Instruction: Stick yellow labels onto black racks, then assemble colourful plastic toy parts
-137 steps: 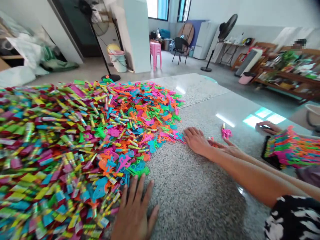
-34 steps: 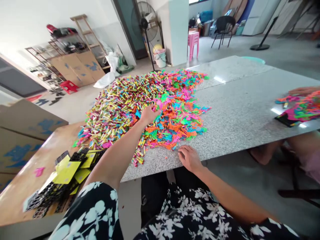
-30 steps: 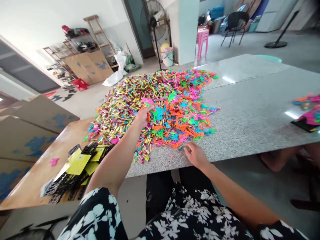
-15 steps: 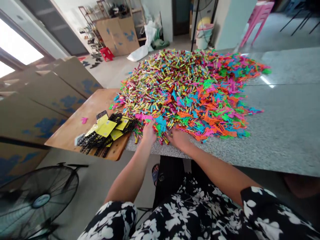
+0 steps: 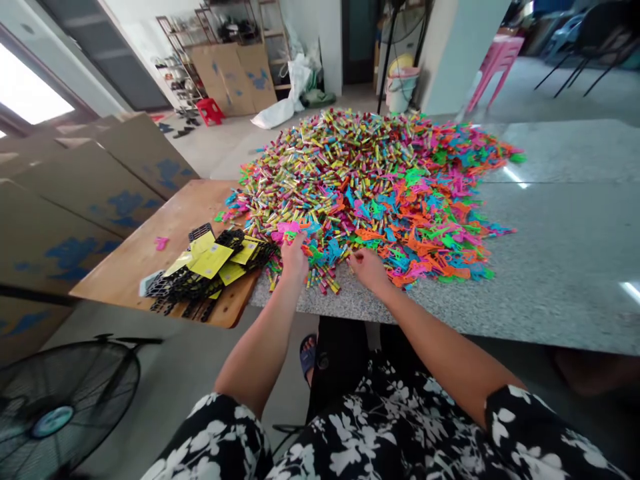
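Note:
My left hand [image 5: 295, 259] is closed at the near edge of the heap, around bright plastic pieces; a pink flat piece [image 5: 289, 227] and some green show at its fingertips. My right hand [image 5: 369, 268] is curled in a pinch just to the right, close to a few small yellow tubes. Whatever lies between its fingertips is too small to make out. Short yellow-and-red tubes [image 5: 327, 283] lie between the two hands. Behind them rises a big heap of shiny small tubes [image 5: 310, 173], with orange, green, blue and pink flat plastic pieces [image 5: 430, 233] on its right side.
On the wooden board [image 5: 195, 200] to the left lie black plastic grids with yellow cards [image 5: 213, 260] and a lone pink piece [image 5: 161, 243]. The speckled stone table [image 5: 560, 267] stretches right. A floor fan [image 5: 55, 420] and large cartons [image 5: 120, 180] stand at left.
My right hand has drawn back to the right, out of the pieces, and its fingers are pinched. My left hand has lifted slightly with pink and green pieces. The view has shifted slightly.

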The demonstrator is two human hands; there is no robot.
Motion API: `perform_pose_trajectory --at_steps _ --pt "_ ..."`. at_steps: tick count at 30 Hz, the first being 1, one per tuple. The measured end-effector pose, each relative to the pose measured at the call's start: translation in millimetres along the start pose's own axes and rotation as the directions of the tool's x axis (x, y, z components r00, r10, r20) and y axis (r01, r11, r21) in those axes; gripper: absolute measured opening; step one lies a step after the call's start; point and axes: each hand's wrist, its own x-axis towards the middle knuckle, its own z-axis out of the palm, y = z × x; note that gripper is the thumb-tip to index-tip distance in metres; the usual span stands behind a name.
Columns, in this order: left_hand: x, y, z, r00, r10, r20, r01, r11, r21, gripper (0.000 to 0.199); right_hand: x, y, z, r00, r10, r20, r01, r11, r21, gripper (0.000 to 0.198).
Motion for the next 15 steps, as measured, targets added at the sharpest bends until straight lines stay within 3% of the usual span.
perform_pose_trajectory --at_steps 3,7,10,15 --pt "-6 8 10 0.996 -0.072 0.058 0.071 0.997 0.015 0.044 0 4 -24 0.999 0.008 -0.039 0.007 0.931 0.366 0.016" --pt "-30 6 29 0.961 -0.183 0.206 0.164 0.981 0.106 0.041 -6 -7 -62 0.999 -0.029 0.023 0.005 0.724 0.689 0.029" --pt "-47 1 42 0.904 -0.267 0.333 0.214 0.959 0.187 0.039 -5 -14 -87 0.998 -0.062 -0.023 0.058 0.661 0.748 0.032" --pt "-60 0 56 0.836 -0.361 0.413 0.260 0.924 0.282 0.038 -2 -5 -108 0.989 -0.036 -0.142 0.127 0.689 0.713 0.031"
